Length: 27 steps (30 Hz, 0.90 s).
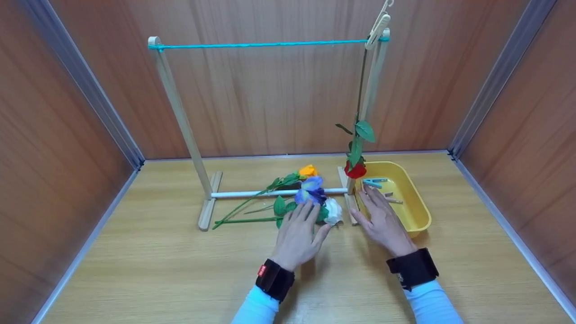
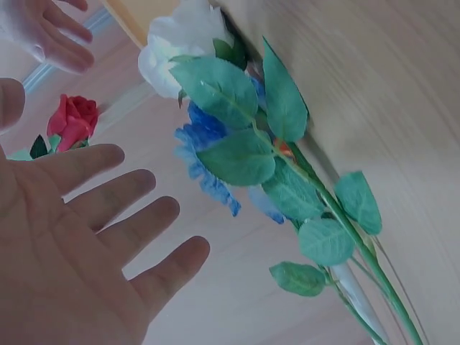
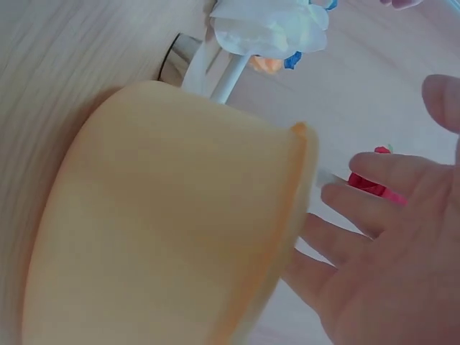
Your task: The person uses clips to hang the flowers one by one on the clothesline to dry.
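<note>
My left hand point(image 1: 297, 234) hovers with spread fingers over the flowers on the table and holds nothing. Beneath and beyond it lie a white rose point(image 1: 333, 212), a blue-purple flower point(image 1: 310, 190) and an orange-yellow flower point(image 1: 308, 171), their green stems pointing left. My right hand point(image 1: 382, 220), fingers extended, is above the near left side of the yellow basin point(image 1: 420, 211) and grips nothing. Inside the basin are a blue clothespin point(image 1: 374, 181) and pale clothespins point(image 1: 393, 198). A red rose point(image 1: 356, 170) hangs head down from a light clothespin point(image 1: 378, 31) at the line's right end.
A wooden rack with two posts point(image 1: 182, 117) carries a turquoise line point(image 1: 265, 45) across its top and a white bar point(image 1: 256, 194) low down. Its feet point(image 1: 206, 215) stand on the table. Wood-patterned panels point(image 1: 288, 103) enclose the back and both sides.
</note>
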Tool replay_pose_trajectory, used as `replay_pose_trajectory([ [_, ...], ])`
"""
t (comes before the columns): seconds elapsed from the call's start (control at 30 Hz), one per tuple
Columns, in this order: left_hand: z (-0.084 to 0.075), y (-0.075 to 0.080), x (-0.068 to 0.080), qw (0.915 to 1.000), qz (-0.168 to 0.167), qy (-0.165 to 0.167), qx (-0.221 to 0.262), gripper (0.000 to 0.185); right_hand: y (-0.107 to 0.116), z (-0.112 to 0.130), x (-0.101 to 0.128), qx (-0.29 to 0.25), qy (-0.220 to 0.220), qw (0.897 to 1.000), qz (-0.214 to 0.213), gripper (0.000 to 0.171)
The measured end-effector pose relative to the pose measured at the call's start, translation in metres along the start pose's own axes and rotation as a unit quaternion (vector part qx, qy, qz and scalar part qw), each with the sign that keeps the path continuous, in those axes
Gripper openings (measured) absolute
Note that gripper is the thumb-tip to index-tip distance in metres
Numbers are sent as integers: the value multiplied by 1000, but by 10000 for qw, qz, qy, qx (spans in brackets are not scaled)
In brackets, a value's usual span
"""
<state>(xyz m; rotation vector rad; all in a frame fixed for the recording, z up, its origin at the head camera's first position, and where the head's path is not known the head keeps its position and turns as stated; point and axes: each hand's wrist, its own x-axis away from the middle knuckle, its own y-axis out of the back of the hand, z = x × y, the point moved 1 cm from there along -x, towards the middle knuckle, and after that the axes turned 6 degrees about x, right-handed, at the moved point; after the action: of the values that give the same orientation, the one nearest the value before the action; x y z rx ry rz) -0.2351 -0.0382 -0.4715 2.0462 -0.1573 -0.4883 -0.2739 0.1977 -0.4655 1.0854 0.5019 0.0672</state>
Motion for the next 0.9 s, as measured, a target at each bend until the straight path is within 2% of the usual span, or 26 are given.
replay_pose_trajectory([
  [0.27, -18, -10, -9, 9996, 121, -245, 46, 62, 14, -6, -3, -391, -253, 9979, 441, 56],
  [0.47, -30, -15, -21, 9987, 141, -493, -51, 61, 34, -15, -17, -376, -374, 9952, 819, 52],
  [0.77, -44, -24, -37, 9983, 363, -460, 66, 58, 53, -33, -44, -197, -560, 9848, 1635, 51],
  [0.9, -49, -29, -45, 9979, 331, -557, 83, 55, 57, -42, -55, -20, -670, 9753, 2103, 53],
])
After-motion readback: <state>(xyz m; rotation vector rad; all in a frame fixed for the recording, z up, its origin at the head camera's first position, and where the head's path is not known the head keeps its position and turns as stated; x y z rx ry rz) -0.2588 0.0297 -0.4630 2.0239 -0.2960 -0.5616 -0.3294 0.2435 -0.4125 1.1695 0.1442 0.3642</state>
